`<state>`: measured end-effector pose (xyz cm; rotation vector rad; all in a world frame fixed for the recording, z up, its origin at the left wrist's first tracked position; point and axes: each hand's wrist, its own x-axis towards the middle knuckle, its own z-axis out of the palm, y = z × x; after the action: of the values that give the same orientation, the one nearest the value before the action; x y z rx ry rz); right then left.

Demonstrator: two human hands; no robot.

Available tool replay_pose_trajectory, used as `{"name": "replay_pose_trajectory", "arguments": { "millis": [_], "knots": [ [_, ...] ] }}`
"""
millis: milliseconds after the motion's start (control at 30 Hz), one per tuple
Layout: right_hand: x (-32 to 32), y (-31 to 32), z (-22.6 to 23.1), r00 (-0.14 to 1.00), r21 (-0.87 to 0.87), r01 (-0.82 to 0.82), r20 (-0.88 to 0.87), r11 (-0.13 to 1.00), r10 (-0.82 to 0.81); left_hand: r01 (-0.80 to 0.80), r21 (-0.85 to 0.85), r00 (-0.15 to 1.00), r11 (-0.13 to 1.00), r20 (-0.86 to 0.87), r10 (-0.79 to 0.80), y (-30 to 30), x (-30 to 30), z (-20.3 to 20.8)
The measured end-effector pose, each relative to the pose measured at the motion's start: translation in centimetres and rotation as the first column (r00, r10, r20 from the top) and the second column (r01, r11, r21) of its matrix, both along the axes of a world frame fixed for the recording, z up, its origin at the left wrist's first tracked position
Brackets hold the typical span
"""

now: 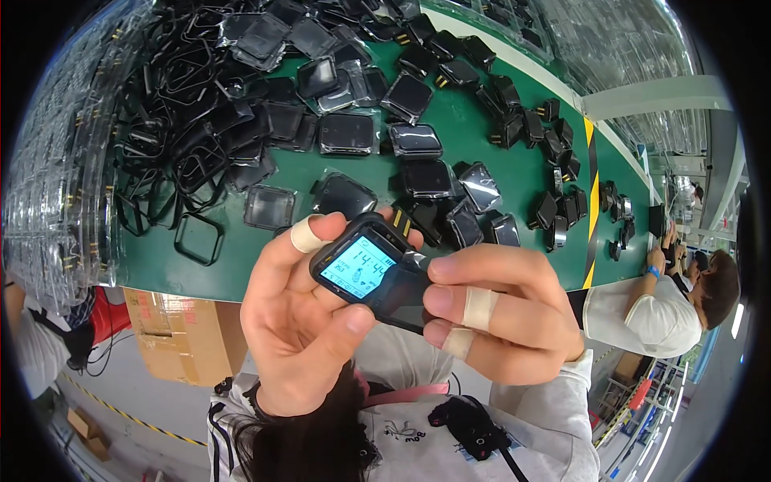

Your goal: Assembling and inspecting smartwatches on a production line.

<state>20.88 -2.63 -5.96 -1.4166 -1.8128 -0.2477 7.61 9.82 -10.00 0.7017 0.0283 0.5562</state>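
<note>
My left hand (293, 321) holds a small black watch-like device (353, 269) tilted, its thumb along the lower edge and fingers behind. The screen is lit pale blue, and gold contact strips show at its upper edge. My right hand (506, 313) is closed in a pinch on a thin, glossy dark sheet (404, 296) that lies against the right part of the screen. Whether this sheet is film or a cover I cannot tell. Pale tape wraps one left finger and several right fingers.
On the green table (313, 249) lie many black device bodies (426, 178), film-wrapped dark screens (347, 133) and a heap of black frames (197, 161). Clear plastic trays (64, 201) are stacked at the left. A cardboard box (185, 337) stands below. Another person (650, 313) works at the right.
</note>
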Motion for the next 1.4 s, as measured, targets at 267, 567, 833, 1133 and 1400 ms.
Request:
{"name": "replay_pose_trajectory", "arguments": {
  "millis": [267, 567, 833, 1133, 1400],
  "knots": [
    [0.1, -1.4, 1.4, 0.905, -0.163, 0.015, -0.416, 0.987, -0.083, 0.002, 0.052, 0.972, 0.999, -0.234, 0.010, -1.0, 0.3, 1.2],
    [0.4, -1.2, 0.3, 0.797, -0.188, -0.021, -0.596, 0.982, -0.097, 0.118, 0.163, 0.977, 0.979, -0.194, -0.086, -1.2, 0.6, 0.4],
    [0.0, -1.7, 2.5, 0.453, -0.342, -0.057, -0.846, 0.938, -0.281, 0.079, 0.141, 0.978, 0.987, -0.200, -0.049, -0.7, 0.4, 0.1],
    [0.0, 1.2, 4.4, 0.392, -0.482, -0.121, -0.826, 0.868, -0.404, 0.024, 0.065, 0.986, 0.998, -0.165, -0.013, 1.1, -0.2, 0.5],
    [0.0, 6.0, 7.1, 0.701, -0.480, -0.091, -0.653, 0.873, -0.286, -0.077, 0.070, 0.987, 0.995, -0.139, 0.086, 4.7, -1.8, 0.6]
  ]
}}
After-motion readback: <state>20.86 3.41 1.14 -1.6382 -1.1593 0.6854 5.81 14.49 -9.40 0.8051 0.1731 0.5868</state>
